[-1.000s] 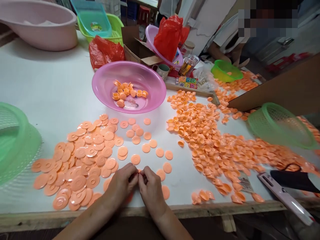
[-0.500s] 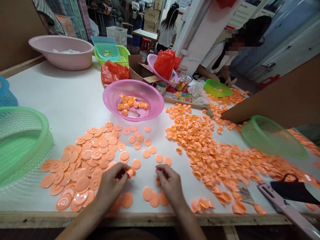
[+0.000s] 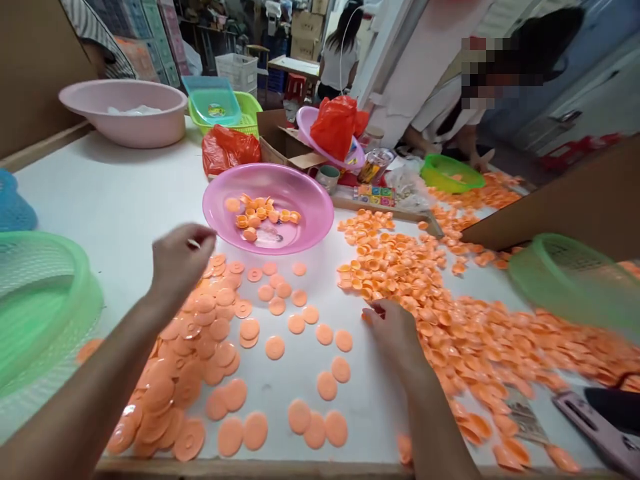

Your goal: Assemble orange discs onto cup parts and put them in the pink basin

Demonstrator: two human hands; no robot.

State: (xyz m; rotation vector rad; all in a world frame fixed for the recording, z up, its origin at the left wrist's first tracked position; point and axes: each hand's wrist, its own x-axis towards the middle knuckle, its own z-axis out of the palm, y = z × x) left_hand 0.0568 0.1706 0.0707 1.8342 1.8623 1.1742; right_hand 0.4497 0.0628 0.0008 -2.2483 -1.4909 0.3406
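Note:
My left hand (image 3: pixel 183 261) is raised at the near left rim of the pink basin (image 3: pixel 267 243), its fingers loosely curled and slightly apart with nothing visible in them. Inside the basin are several orange cup-shaped pieces (image 3: pixel 260 212), and a single orange piece (image 3: pixel 233 205) shows just beyond my left fingertips. My right hand (image 3: pixel 393 330) pinches a small orange plastic cup (image 3: pixel 367 317), mostly hidden by the fingers, at the left edge of a large heap of such cups (image 3: pixel 400 267). Flat round orange discs (image 3: pixel 200 333) are piled beneath my left forearm, with more discs (image 3: pixel 300 417) scattered between my arms.
Green baskets stand at the left (image 3: pixel 85 293) and right (image 3: pixel 550 287). At the back are a pale pink tub (image 3: pixel 130 127), red plastic bags (image 3: pixel 230 152), a cardboard box and a mug (image 3: pixel 328 179). A phone (image 3: pixel 595 427) lies at lower right. Another person works by a green bowl (image 3: pixel 450 177).
My left hand has moved up and away from the discs to the basin, where one more orange piece appears. My right hand has moved right and forward to the cup heap.

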